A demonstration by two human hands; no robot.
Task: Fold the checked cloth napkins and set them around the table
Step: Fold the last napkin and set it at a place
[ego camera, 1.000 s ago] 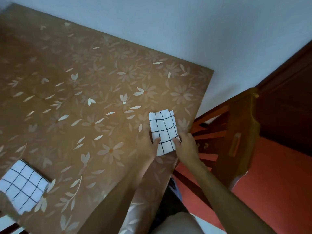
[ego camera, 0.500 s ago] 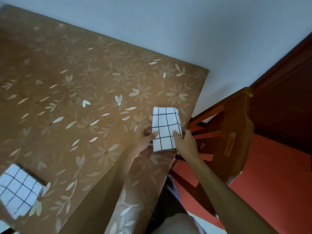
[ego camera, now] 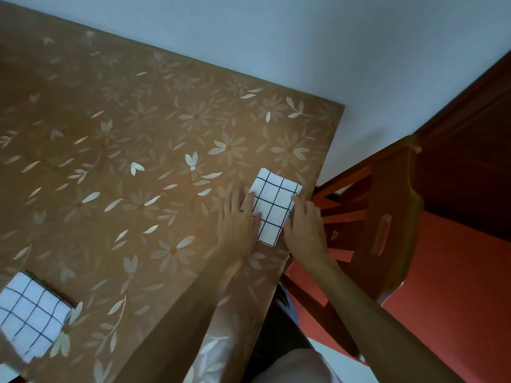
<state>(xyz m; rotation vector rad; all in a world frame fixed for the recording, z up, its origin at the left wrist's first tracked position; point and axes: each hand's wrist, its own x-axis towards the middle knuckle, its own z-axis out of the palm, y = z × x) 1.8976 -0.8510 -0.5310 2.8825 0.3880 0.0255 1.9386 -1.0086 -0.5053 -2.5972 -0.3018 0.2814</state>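
A folded white napkin with black checks (ego camera: pixel 272 204) lies flat on the table (ego camera: pixel 138 161) close to its right edge. My left hand (ego camera: pixel 237 228) rests flat against the napkin's left side, fingers spread, fingertips on the cloth. My right hand (ego camera: pixel 305 230) lies along its right side with the fingertips on the cloth's edge. A second folded checked napkin (ego camera: pixel 30 313) sits at the table's near left corner, partly cut off by the frame.
The table carries a brown cloth with pale flowers. A wooden chair (ego camera: pixel 387 217) stands right beside the table's right edge, over a red floor (ego camera: pixel 456 286). A pale wall (ego camera: pixel 304 51) runs behind; dark wood (ego camera: pixel 475 161) stands at the far right.
The napkin has been turned slightly and set down flat nearer the table's right edge. Both hands have flattened beside it, from pinching its near end.
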